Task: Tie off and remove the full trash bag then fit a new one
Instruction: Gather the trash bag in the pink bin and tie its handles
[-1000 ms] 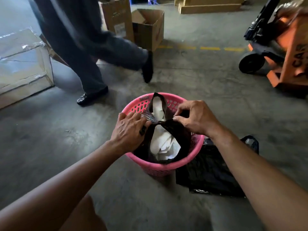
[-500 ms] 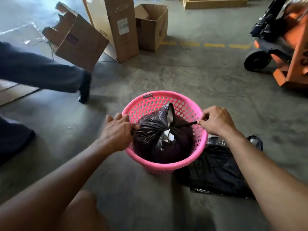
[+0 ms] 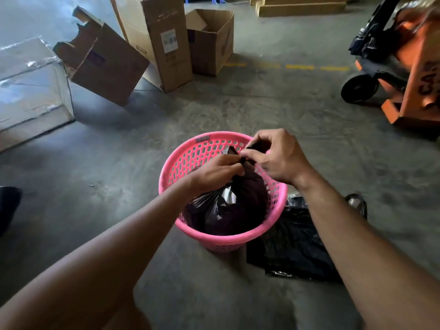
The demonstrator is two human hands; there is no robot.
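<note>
A pink perforated plastic bin (image 3: 183, 160) stands on the concrete floor. Inside it sits a full black trash bag (image 3: 240, 206), gathered at the top, with a bit of white showing through a gap. My left hand (image 3: 214, 173) and my right hand (image 3: 281, 158) meet above the bag's neck. Each pinches a black handle strip of the bag, close together over the bin's far side. A flat, folded black bag (image 3: 292, 248) lies on the floor right beside the bin, partly under my right forearm.
Several open cardboard boxes (image 3: 157, 41) stand and lean beyond the bin. A plastic-wrapped carton (image 3: 31, 86) sits at far left. An orange pallet jack (image 3: 409, 67) is at the right. A dark shape, perhaps a shoe (image 3: 8, 206), shows at the left edge.
Both hands pulled the bag handles apart sideways, tightening the top, then came back together above the neck. The person who walked past has left, except a dark shape at the left edge.
</note>
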